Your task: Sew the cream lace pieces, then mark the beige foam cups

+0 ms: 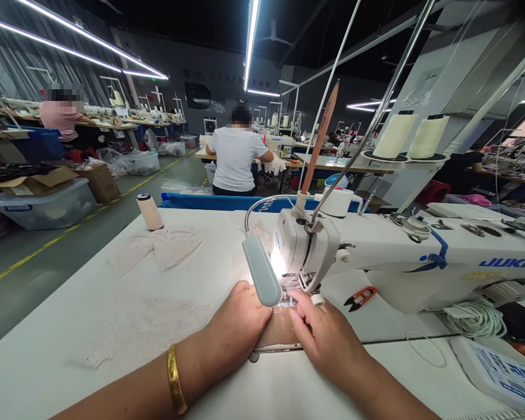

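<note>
A white JUKI sewing machine (367, 242) stands on the table, its needle area lit by a lamp with a grey-green shade (262, 271). My left hand (236, 324) rests left of the presser foot (284, 297), fingers curled with the tips hidden. Pale fabric (244, 269) shows just behind it. From the other side, my right hand (328, 335) reaches to the foot, fingers bent and thumb near the index finger. What either hand grips is too small or hidden to make out. Between them lies a brown plate (282, 332) with thread bits.
Pale lace pieces (144, 321) and a thread cone (150, 212) lie at left. Orange thread snips (361, 298), coiled cord (476, 319) and a plastic box (499, 373) sit at right. A pencil (321, 137) stands upright on the machine. A person in white (235, 157) sits ahead.
</note>
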### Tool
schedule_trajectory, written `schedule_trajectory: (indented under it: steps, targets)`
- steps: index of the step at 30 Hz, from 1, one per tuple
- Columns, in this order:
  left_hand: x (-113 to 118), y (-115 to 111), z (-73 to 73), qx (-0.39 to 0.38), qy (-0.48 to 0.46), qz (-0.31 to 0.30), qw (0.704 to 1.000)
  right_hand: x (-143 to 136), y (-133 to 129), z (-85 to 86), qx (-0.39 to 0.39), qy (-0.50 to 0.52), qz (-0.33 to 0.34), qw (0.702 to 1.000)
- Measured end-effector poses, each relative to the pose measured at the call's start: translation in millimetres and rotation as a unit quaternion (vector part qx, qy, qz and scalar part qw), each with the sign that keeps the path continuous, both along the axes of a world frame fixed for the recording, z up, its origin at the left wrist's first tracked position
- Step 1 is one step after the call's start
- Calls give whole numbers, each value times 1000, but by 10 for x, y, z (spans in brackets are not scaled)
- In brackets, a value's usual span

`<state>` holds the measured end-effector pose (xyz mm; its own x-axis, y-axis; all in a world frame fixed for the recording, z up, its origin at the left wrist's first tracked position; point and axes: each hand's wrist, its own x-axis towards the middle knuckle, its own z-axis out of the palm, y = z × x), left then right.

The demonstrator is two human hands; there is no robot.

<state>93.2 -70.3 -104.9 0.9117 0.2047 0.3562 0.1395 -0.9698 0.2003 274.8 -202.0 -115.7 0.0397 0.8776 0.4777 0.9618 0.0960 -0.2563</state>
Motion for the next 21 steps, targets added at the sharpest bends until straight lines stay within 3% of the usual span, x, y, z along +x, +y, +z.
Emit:
schedule_trajectory:
  steps: [4, 7, 11, 16, 18, 21]
  targets:
    - [17, -13, -47, 0, -2, 5, 1000, -23, -53, -41, 28, 9, 0, 1000]
    - [-1, -10, 33, -2, 12, 18, 1000, -42, -97, -89, 43, 15, 6, 999]
    - [-235, 173, 349, -52, 23, 52, 997, -38, -153, -155, 49, 20, 35, 998]
    - [-908, 360, 793, -156, -31, 214, 964, 75, -168, -316, 26, 22, 55, 998]
    - [-1135, 282, 816, -193, -4, 241, 951, 102, -157, -374, 18, 20, 63, 998]
    - [-1308, 71, 618, -169, 71, 240, 953, 74, -143, -390, 19, 15, 84, 996]
